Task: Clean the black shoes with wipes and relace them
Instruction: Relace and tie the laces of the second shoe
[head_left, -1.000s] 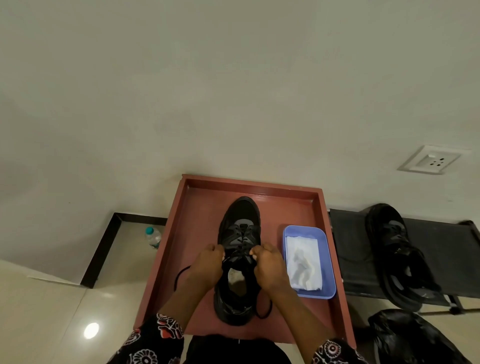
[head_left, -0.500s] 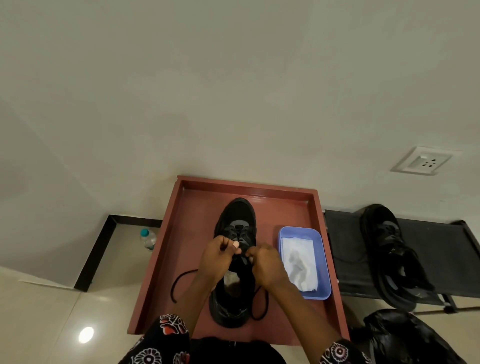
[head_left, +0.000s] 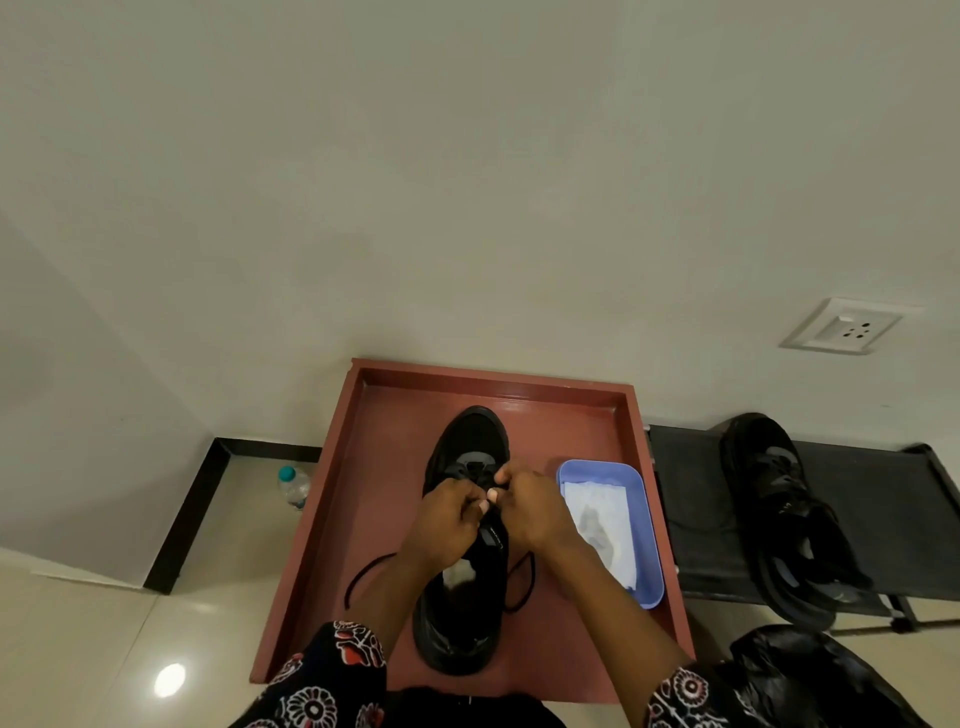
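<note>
A black shoe (head_left: 470, 447) lies toe-away on the reddish-brown tray (head_left: 374, 467). My left hand (head_left: 447, 519) and my right hand (head_left: 530, 506) meet over its eyelets, fingers pinched on the black lace (head_left: 363, 571), whose loose ends loop out on both sides of the shoe. Something white shows inside the shoe's opening. To the right stands a blue tub (head_left: 644, 525) holding a soiled white wipe (head_left: 597, 519). The second black shoe (head_left: 774, 499) rests on a dark rack at the right.
The tray sits against a pale wall. A small water bottle (head_left: 294, 486) stands on the floor to its left. The dark rack (head_left: 691, 499) adjoins the tray's right side, with a black plastic bag (head_left: 810, 675) below it. A wall socket (head_left: 841, 326) is at upper right.
Both hands have moved from the shoe's opening forward toward the toe and come together over the eyelets, drawing the lace with them.
</note>
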